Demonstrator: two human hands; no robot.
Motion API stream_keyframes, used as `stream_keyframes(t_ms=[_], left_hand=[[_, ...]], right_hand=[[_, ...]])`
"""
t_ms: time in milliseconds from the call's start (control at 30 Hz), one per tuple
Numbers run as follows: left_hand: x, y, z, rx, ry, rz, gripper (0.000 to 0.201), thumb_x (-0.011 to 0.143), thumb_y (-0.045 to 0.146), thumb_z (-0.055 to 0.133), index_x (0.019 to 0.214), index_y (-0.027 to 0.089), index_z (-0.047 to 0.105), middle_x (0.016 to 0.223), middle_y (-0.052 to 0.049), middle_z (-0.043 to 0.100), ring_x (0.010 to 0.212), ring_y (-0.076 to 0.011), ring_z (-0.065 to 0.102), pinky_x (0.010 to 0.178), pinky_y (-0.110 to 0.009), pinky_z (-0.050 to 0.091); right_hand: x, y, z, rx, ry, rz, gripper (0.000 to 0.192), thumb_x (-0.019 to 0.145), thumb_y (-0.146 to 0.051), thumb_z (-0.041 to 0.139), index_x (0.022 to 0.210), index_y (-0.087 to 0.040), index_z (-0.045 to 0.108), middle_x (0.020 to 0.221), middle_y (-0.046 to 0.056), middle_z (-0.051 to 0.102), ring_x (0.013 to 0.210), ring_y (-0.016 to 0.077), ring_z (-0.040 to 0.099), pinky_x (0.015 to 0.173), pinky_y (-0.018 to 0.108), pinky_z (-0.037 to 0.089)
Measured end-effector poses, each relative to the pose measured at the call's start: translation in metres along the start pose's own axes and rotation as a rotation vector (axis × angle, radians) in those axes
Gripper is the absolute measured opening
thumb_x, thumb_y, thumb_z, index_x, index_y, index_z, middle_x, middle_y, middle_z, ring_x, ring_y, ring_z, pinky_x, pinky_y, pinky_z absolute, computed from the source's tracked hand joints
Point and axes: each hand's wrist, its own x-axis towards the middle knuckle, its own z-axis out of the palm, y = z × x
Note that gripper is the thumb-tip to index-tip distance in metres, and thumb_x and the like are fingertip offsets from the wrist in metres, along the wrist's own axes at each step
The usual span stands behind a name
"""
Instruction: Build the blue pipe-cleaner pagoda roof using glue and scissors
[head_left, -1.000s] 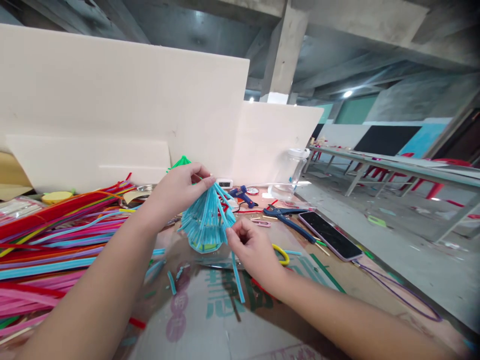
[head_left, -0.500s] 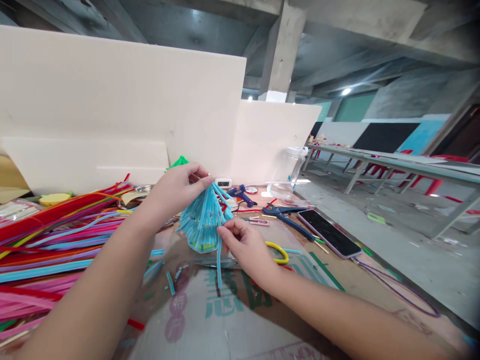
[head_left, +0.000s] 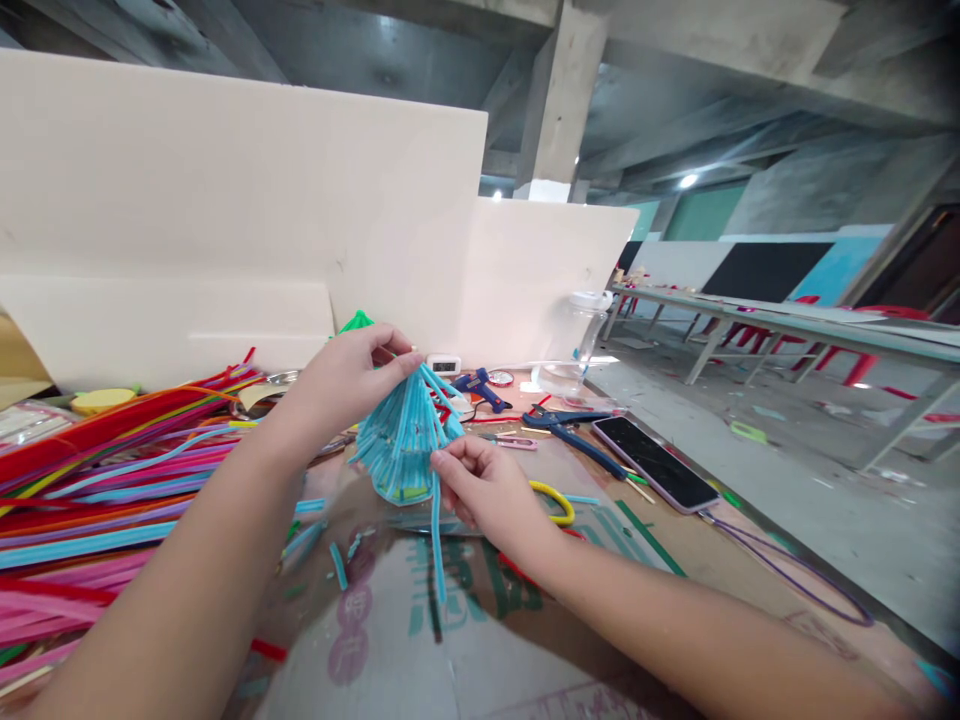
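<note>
left hand point(head_left: 341, 380) pinches the top of a light blue cone-shaped pipe-cleaner bundle point(head_left: 401, 440) standing over the cardboard-covered table point(head_left: 480, 640); right hand point(head_left: 487, 485) just right of it, fingers closed on one loose blue pipe-cleaner strand point(head_left: 435, 530) hanging down

My two bare arms and hands, seen from the camera on my head.

My left hand point(head_left: 341, 385) and right hand point(head_left: 487, 485) are both uncovered: I see no gloves, rings, watch or bracelet on either. Behind each hand the wrist and forearm are bare too, with no sleeve or cuff showing anywhere up to the lower edge of the picture. The fingernails I can make out are short and plain, without visible polish. The forearms look smooth and unmarked; nothing of my clothing enters the view.
</note>
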Motion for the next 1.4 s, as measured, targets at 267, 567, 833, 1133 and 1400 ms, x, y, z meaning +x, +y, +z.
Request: stream_keyframes(t_ms=[267, 567, 833, 1133, 1400], left_hand=[[-0.001, 0.0, 0.0, 0.005, 0.003, 0.02, 0.03, 0.085, 0.048, 0.056, 0.087, 0.02, 0.066, 0.076, -0.002, 0.067, 0.069, -0.0176, 0.06, 0.06, -0.027, 0.042], [-0.001, -0.003, 0.0, 0.014, -0.073, 0.028, 0.037, 0.082, 0.054, 0.06, 0.097, 0.02, 0.062, 0.095, -0.004, 0.069, 0.086, -0.0216, 0.063, 0.071, -0.031, 0.046], [-0.005, 0.0, 0.003, 0.002, -0.144, 0.069, 0.039, 0.077, 0.044, 0.067, 0.106, 0.02, 0.054, 0.102, -0.004, 0.062, 0.096, -0.0224, 0.06, 0.078, -0.033, 0.046], [-0.006, 0.003, 0.005, 0.078, -0.125, 0.086, 0.034, 0.076, 0.036, 0.066, 0.101, 0.019, 0.051, 0.097, -0.004, 0.059, 0.089, -0.0225, 0.059, 0.072, -0.032, 0.044], [-0.005, 0.003, 0.007, 0.039, -0.128, 0.092, 0.035, 0.077, 0.039, 0.065, 0.102, 0.019, 0.051, 0.098, -0.005, 0.059, 0.091, -0.0235, 0.059, 0.075, -0.034, 0.045]], right_hand=[[0.003, 0.005, -0.002, -0.016, 0.009, -0.036, 0.028, 0.088, -0.046, 0.058, 0.078, -0.02, 0.054, 0.051, -0.007, 0.053, 0.039, 0.0061, 0.034, 0.04, 0.02, 0.026], [0.001, -0.002, 0.001, 0.077, 0.003, 0.021, 0.029, 0.081, -0.047, 0.063, 0.085, -0.02, 0.053, 0.066, -0.005, 0.062, 0.035, 0.0055, 0.038, 0.035, 0.021, 0.032], [0.003, -0.002, 0.002, 0.155, 0.026, 0.065, 0.03, 0.078, -0.045, 0.068, 0.084, -0.019, 0.055, 0.057, -0.007, 0.058, 0.037, 0.0058, 0.04, 0.034, 0.019, 0.034], [0.009, 0.002, -0.002, 0.086, 0.051, 0.006, 0.026, 0.079, -0.041, 0.067, 0.084, -0.018, 0.056, 0.058, -0.006, 0.059, 0.042, 0.0058, 0.042, 0.039, 0.018, 0.031], [0.011, 0.004, -0.004, 0.066, 0.003, 0.013, 0.024, 0.08, -0.042, 0.064, 0.083, -0.02, 0.054, 0.06, -0.005, 0.062, 0.034, 0.0065, 0.041, 0.034, 0.02, 0.032]])
